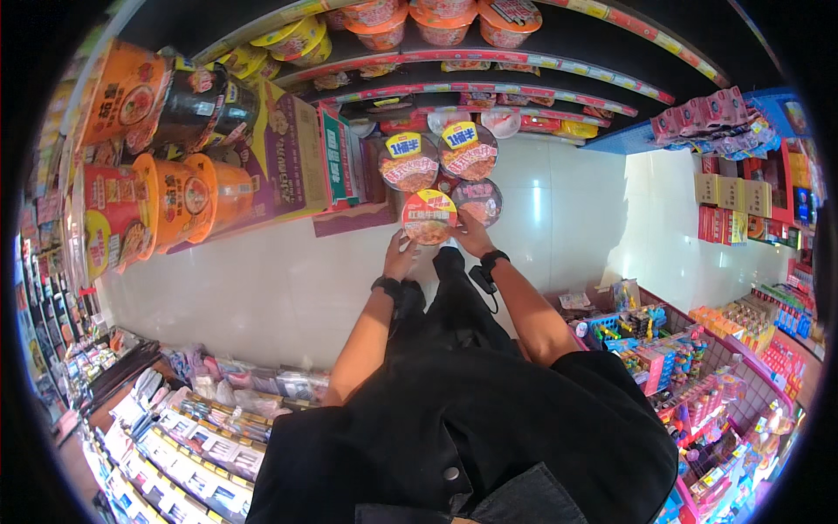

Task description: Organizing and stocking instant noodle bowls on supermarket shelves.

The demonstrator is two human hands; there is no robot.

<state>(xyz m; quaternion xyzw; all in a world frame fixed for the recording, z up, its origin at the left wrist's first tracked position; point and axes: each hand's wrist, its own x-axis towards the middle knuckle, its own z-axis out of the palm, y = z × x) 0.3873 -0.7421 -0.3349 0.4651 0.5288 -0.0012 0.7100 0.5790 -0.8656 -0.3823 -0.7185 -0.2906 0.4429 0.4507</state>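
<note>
A round instant noodle bowl [429,217] with a yellow and red lid sits between my two hands. My left hand [400,255] grips its left side, fingertips against the rim. On the other side my right hand [472,236] has its fingers curled round the bowl's right edge. Three more noodle bowls are grouped just beyond: one with a white, yellow and pink lid [408,162], a similar one [469,150] to its right, and a darker red-lidded one [477,203] close to my right hand. The bowls' undersides are hidden.
Shelves with orange noodle tubs [441,22] rise ahead. Cartons [297,153] and large orange noodle buckets [185,194] stand at the left. A pink wire basket [733,367] of small goods is at the right, and a rack of packaged goods [205,437] lies behind-left.
</note>
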